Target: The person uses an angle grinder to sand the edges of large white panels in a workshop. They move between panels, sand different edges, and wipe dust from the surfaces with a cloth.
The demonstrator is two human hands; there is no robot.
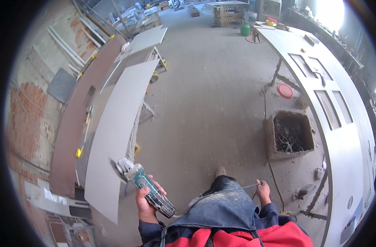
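Observation:
My left hand (146, 201) is wrapped round the body of a green and black angle grinder (149, 187). Its grey disc (117, 170) points up and to the left, close to the near end of a long pale panel (110, 136). At my right side, my right hand (262, 190) is closed on a thin grey cord (237, 189). That cord stretches across the front of my dusty blue apron (225, 210). Whether it joins the grinder's rear end is hard to make out. Neither the disc nor the cord visibly touches the panel.
On the right stands a long white workbench (344, 144) with rectangular cutouts. A dirty square bin (288, 136) of metal scraps sits beside it, near a red lid (285, 91). A cable (271, 173) runs along the floor. Brown boards (73, 136) lie left, by a brick wall.

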